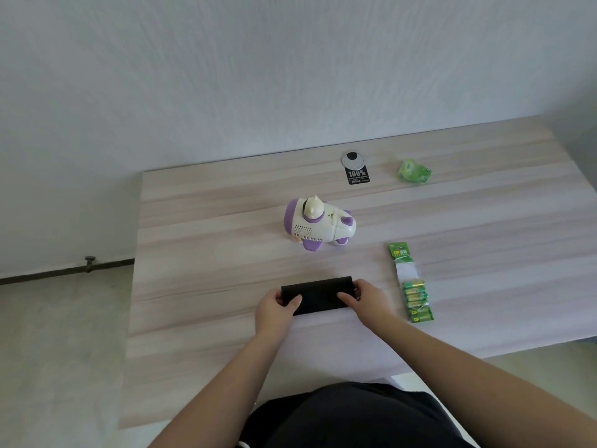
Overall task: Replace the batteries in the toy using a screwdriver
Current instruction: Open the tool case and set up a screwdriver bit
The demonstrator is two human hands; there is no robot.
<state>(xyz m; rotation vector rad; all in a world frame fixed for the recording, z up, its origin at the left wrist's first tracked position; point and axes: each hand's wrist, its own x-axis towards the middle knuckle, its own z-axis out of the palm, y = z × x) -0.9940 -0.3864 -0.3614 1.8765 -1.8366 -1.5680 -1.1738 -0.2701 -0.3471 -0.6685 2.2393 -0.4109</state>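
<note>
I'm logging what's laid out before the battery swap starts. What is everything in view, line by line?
toy: one, white and purple, standing mid-table
black case: one, black, near table edge, held at both ends
battery pack: one strip, green, right of the case; batteries at its near end
green wrapper: one, green, crumpled, far right of table
black card: one, black, printed "100%", far side of table
cable grommet: one, grey, just behind the card
table: one, pale wood grain, against the wall
left hand: one, grips the case's left end
right hand: one, grips the case's right end
</note>
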